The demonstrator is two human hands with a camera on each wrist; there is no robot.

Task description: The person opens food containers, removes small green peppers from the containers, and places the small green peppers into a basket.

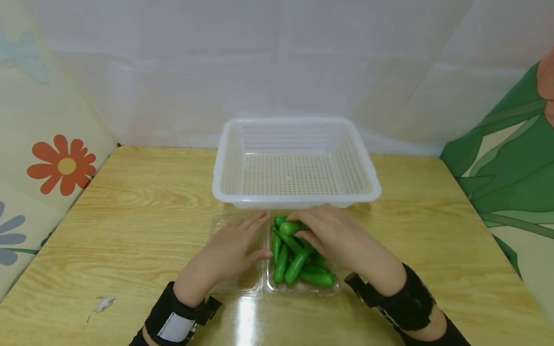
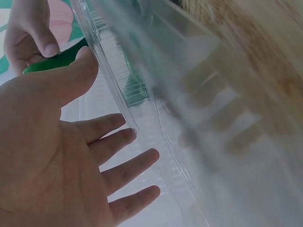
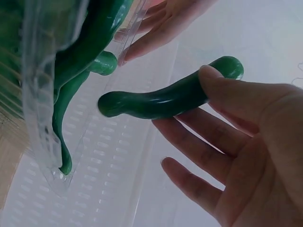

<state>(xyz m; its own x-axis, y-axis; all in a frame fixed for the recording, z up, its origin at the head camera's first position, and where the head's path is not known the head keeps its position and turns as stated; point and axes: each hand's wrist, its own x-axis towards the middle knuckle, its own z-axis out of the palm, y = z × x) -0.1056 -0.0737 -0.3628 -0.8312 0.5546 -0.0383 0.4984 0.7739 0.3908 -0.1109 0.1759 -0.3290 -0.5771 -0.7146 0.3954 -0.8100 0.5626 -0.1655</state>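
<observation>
My right hand [image 1: 339, 235] pinches a smooth, curved green cucumber [image 3: 158, 101] between thumb and fingers, above the right part of a clear plastic container [image 1: 303, 290]. Several more cucumbers [image 1: 281, 264] lie heaped in that part. At the container's left half, my left hand [image 1: 229, 247] has its fingers spread and straight. In the left wrist view its thumb and fingertips [image 2: 151, 155] are at the container's clear edge; whether all of them touch it, I cannot tell.
Just behind the container stands a white perforated basket [image 1: 290, 198] with nothing in it. A wooden table [image 1: 143, 202] carries everything. Behind hangs a white cloth [image 1: 277, 62], and patterned panels [image 1: 510, 144] flank both sides.
</observation>
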